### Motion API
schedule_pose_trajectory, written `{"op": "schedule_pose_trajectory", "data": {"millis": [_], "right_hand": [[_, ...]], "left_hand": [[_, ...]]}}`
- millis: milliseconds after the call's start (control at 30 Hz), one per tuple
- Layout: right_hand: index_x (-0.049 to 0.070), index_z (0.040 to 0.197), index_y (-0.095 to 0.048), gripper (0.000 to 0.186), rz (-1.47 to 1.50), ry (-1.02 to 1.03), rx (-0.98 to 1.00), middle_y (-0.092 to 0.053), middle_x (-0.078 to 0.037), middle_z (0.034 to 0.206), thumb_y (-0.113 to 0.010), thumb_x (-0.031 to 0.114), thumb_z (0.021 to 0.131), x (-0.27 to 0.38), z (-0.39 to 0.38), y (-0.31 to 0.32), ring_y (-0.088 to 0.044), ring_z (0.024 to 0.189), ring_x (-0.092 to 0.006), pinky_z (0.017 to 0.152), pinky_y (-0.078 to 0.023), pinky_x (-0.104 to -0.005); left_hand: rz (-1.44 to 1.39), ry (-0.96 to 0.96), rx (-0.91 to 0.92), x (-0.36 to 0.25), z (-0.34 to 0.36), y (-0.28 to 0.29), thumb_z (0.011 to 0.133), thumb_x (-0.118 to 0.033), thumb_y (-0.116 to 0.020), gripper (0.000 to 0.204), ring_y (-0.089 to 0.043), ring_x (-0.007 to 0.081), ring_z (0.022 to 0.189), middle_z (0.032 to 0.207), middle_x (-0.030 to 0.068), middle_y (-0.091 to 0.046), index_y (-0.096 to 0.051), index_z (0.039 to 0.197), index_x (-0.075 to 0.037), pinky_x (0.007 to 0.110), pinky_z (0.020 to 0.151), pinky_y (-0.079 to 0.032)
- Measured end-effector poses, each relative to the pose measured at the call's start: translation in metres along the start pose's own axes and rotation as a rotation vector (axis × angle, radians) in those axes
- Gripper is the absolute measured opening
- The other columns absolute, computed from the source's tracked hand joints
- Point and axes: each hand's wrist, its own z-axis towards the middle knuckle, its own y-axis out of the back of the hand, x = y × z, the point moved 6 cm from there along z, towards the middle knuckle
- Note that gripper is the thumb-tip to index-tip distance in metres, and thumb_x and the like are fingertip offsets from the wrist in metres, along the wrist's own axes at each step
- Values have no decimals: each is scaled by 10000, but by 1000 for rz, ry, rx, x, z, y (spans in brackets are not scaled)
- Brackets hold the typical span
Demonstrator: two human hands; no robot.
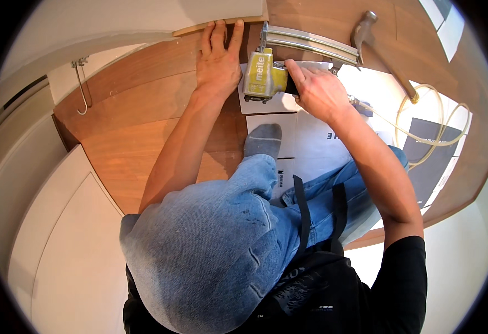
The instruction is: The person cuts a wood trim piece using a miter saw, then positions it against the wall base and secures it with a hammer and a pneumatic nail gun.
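My right hand (320, 89) is wrapped round the black grip of a yellow-green pneumatic nail gun (260, 78). The gun's long metal magazine (310, 44) runs off to the right, and its nose is at the end of a thin wooden strip (216, 25) along the base of the white wall. My left hand (220, 55) lies with fingers stretched out, the fingertips against that strip, just left of the gun. A pale air hose (380, 114) leads from the gun's handle and loops on the right.
A claw hammer (386, 55) lies at the upper right on the wooden floor (143, 111). White printed sheets (316, 139) and a dark grey panel (436, 153) cover the floor near my legs. A white door panel (71, 239) stands at lower left, with a metal hook (81, 86) above it.
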Motion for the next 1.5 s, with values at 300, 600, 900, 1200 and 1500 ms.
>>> {"op": "schedule_pose_trajectory", "data": {"millis": [300, 600, 900, 1200, 1500], "right_hand": [[78, 1397, -497, 630, 71, -38, 43, -747, -137, 1023, -742, 117, 818, -6, -1, -8, -736, 914, -353, 780, -595, -439], [104, 1643, -375, 792, -114, 48, 182, -734, -119, 979, -651, 98, 900, -12, -44, 7, -730, 886, -307, 829, -601, -420], [144, 1605, -441, 639, -102, 43, 97, -725, -51, 935, -602, 228, 992, -31, -38, -9, -738, 854, -254, 742, -606, -394], [145, 1556, -521, 593, -43, 69, 52, -720, -33, 880, -579, 155, 967, -20, -11, -4, -742, 875, -235, 751, -608, -372], [91, 1511, -559, 562, 33, 82, 37, -707, -39, 870, -596, 149, 953, -31, 3, -6, -741, 834, -221, 709, -597, -365]], "left_hand": [[-6, -1, 0, -4, 2, 1, 899, -58, -628, 835, -288, 451, 1558, 1673, 213, -341, -371, 1671, -243, 587, 1113, -481], [30, -21, 6, -4, 5, -2, 903, -36, -598, 832, -260, 469, 1560, 1694, 241, -308, -357, 1679, -215, 601, 1190, -403], [75, 14, 100, -1, 6, -2, 875, -32, -547, 890, -191, 464, 1576, 1699, 238, -245, -297, 1703, -242, 544, 1253, -348], [95, 30, 151, -4, 5, -3, 868, -37, -606, 896, -186, 515, 1551, 1675, 314, -215, -294, 1698, -162, 552, 1247, -333], [70, -14, 93, -12, 5, 1, 834, 32, -641, 957, -242, 531, 1519, 1625, 332, -269, -294, 1702, -176, 575, 1214, -366]]}}
